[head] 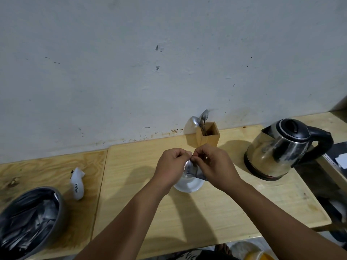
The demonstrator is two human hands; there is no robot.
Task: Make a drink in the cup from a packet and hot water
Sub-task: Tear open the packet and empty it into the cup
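Spreading across the near part of the scene, a pale wooden desk point(216, 203) is running from left to right beneath a scuffed grey-white wall point(131, 62); a steel kettle point(281, 152) with a black lid and handle is standing at the far right of the desk, its handle pointing right; a grey metal bowl point(28, 220) is sitting at the near left, and it is holding a heap of silvery sachets; a wooden holder point(208, 136) is standing at the far edge against the wall, with spoons point(201, 119) leaning out of it to the left; a white cup point(189, 184) is sitting on the desk in the middle, directly below both hands and partly hidden by them; a small white crumpled object point(78, 182) with dark writing is lying on the desk between the bowl and the cup.

The left hand point(171, 166) and the right hand point(212, 164) are meeting above the cup, knuckles nearly touching; the fingers of each are curling tight, pinching the top edge of a silvery packet point(189, 169) from either side; the packet is hanging down between the hands, its lower end just over the mouth of the cup; whether its top is torn open, I cannot tell.
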